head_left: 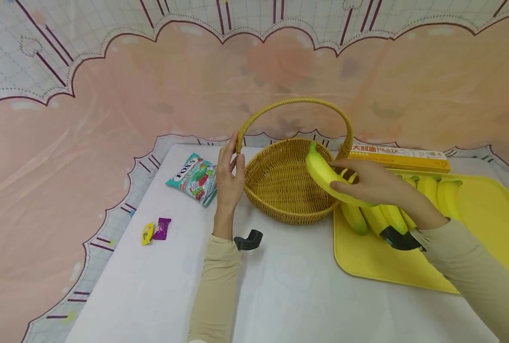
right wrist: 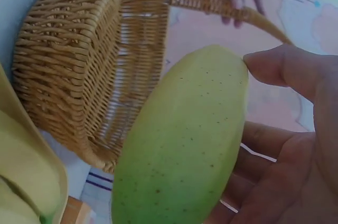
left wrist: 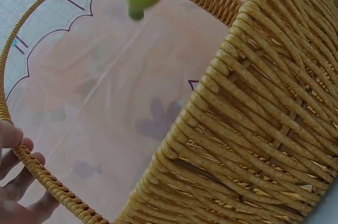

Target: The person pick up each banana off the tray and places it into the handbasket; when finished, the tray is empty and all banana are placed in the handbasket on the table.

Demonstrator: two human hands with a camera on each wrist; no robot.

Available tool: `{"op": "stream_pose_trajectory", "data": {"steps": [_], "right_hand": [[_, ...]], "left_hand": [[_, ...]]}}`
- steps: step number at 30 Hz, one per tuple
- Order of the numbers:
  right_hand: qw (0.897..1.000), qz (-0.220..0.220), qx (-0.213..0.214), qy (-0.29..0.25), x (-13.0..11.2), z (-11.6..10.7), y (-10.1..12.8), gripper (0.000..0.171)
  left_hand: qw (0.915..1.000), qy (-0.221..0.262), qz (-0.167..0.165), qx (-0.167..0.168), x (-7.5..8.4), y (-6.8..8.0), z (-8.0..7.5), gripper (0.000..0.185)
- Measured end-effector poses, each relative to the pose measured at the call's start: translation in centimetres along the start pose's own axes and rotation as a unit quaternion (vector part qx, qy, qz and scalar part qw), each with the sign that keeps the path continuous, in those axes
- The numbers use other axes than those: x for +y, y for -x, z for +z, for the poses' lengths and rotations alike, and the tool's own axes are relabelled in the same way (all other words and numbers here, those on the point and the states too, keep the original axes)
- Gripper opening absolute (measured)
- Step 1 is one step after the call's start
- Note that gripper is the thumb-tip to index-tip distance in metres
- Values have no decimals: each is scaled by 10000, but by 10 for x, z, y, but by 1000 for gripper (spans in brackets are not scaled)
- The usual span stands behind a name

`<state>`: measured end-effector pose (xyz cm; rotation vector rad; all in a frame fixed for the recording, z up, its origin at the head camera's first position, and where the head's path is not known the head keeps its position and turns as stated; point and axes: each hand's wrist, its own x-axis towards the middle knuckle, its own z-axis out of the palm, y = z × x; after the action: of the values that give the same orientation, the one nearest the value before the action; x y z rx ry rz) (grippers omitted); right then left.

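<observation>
The right hand [head_left: 368,183] has its grip wrapped around a banana [head_left: 323,174], thumb on top and fingers underneath, holding it over the near rim of the wicker basket [head_left: 280,190], its tip pointing in above the bowl. Just behind that grip, more bananas [head_left: 434,190] lie on the yellow tray [head_left: 486,224], with a pasta box [head_left: 398,157] beyond. The left hand [head_left: 230,178] grasps the foot of the basket's handle [head_left: 295,102]. Outward from it, a sweets bag [head_left: 193,178] and two wrapped sweets [head_left: 156,230] rest on the table [head_left: 289,290].
</observation>
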<state>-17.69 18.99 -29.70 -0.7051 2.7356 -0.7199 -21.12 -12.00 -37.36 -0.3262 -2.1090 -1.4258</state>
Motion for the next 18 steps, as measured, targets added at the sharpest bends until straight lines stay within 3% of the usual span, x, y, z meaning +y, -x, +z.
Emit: {"op": "stream_pose_trajectory", "data": {"steps": [10,18], "right_hand": [[9936,-45,-1121,113,-9,19,-76,59],[9816,-81,-1903,123,-22,39,-117,60]], "left_hand": [[10000,69,-4,2,-2,1,1,48],[10000,12,14,-37,4,1,-1,46]]}}
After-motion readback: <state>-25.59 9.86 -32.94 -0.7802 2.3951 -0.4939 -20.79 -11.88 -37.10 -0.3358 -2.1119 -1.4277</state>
